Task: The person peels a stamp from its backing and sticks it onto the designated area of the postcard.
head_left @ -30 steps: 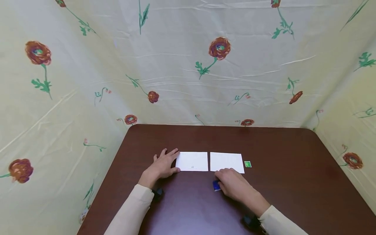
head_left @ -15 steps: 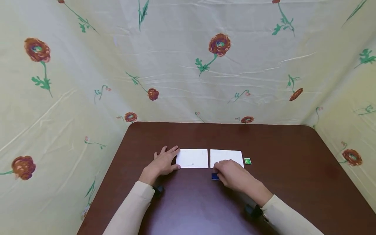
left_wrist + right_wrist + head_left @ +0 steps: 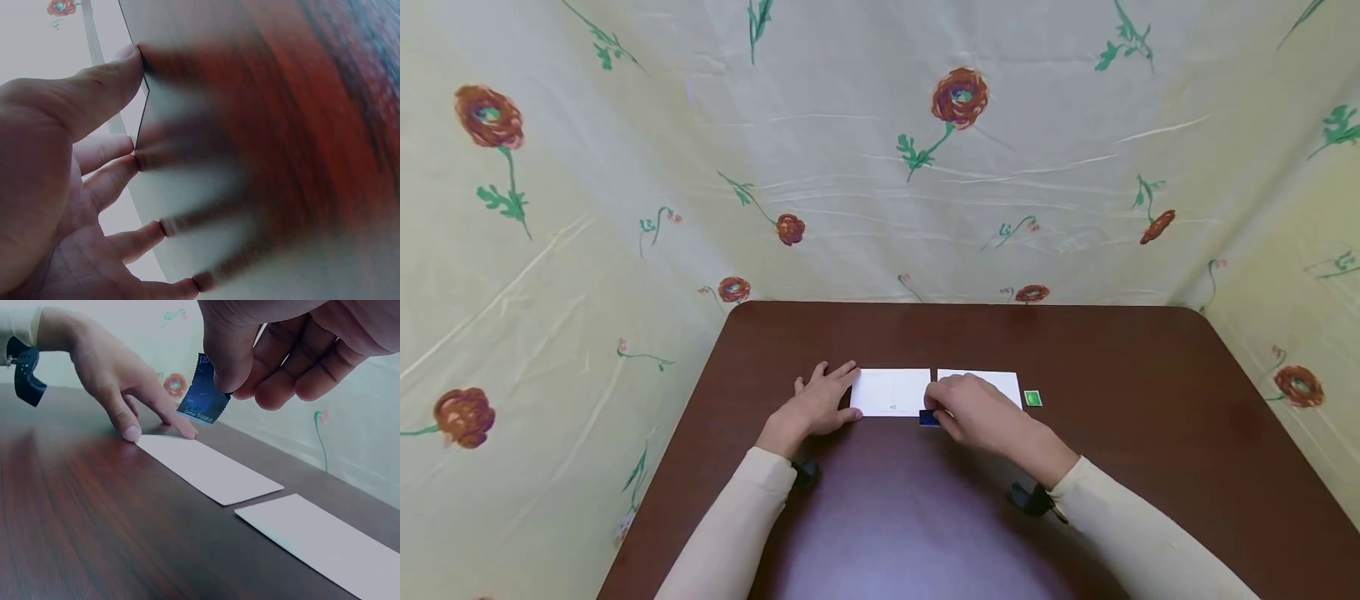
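Between thumb and fingers, my right hand pinches a blue postage stamp with perforated edges and small print along its bottom. The stamp is raised above the table, near the gap between two white cards in the head view. On the left card, which looks like a postcard with faint printing, my left hand rests with fingers spread; its thumb and fingertips touch the left end. The right card lies flat beside it, partly hidden behind my right hand in the head view.
A small green stamp lies just right of the right card. All this is on a dark brown table with rounded far corners. A flowered cloth hangs behind and along both sides.
My right hand has carried the blue stamp left and away from me, to the gap between the cards. My left hand stays on the left card. The head view has tilted slightly down.
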`<state>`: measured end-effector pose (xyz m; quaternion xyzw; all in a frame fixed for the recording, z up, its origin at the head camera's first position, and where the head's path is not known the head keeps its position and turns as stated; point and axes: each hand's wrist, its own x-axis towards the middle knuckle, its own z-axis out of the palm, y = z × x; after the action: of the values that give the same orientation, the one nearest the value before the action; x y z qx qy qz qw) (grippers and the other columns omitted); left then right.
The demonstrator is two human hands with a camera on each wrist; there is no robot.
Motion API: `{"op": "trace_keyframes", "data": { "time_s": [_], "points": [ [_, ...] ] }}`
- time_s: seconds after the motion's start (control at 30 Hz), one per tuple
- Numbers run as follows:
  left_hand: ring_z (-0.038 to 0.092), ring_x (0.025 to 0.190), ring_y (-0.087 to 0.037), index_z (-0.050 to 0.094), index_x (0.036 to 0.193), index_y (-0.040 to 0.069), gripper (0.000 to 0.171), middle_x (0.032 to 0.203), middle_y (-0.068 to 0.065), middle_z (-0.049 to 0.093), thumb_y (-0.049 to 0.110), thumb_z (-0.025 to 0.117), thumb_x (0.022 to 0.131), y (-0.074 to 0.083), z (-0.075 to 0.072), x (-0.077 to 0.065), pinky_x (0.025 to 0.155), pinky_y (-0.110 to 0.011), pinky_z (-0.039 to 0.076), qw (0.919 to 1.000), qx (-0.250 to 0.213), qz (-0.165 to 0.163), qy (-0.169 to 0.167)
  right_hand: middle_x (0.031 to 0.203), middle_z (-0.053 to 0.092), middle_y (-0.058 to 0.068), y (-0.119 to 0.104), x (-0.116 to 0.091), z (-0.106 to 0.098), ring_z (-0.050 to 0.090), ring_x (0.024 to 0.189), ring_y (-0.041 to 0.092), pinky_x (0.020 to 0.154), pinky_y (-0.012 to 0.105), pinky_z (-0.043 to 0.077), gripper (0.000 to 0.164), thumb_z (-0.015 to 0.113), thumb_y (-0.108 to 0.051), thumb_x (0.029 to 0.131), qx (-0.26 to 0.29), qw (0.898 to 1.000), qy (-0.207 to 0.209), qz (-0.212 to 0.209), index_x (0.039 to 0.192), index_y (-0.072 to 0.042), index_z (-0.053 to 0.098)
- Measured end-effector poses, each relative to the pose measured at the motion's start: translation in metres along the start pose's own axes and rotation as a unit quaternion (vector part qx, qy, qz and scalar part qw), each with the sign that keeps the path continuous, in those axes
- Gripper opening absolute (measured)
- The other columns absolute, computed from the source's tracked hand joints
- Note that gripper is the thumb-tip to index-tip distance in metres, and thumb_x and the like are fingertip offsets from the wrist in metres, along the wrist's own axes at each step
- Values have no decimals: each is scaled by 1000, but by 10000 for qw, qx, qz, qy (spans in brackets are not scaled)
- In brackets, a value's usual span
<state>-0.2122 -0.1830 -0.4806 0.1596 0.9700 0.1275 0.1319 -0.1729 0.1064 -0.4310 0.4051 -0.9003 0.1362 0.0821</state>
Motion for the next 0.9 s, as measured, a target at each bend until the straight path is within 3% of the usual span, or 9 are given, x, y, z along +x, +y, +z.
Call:
{"op": "trace_keyframes", "data": {
  "time_s": [0.43,0.9],
  "points": [
    [14,152,-46,31,158,21,79,167,0,23,43,69,93,1,-2,-1,108,-78,19,9999,68,-55,-110,83,67,-7,-2,14,4,59,73,7,70,29,53,9,71,-8,87,251,9997,-44,-48,91,-15,68],
    [20,150,-45,30,159,24,78,167,0,23,50,64,93,0,-3,-4,111,-72,24,9998,28,-2,219,84,67,-8,-1,15,12,57,71,7,69,27,52,9,70,-9,88,276,9995,-133,40,92,-16,68]
  ]
}}
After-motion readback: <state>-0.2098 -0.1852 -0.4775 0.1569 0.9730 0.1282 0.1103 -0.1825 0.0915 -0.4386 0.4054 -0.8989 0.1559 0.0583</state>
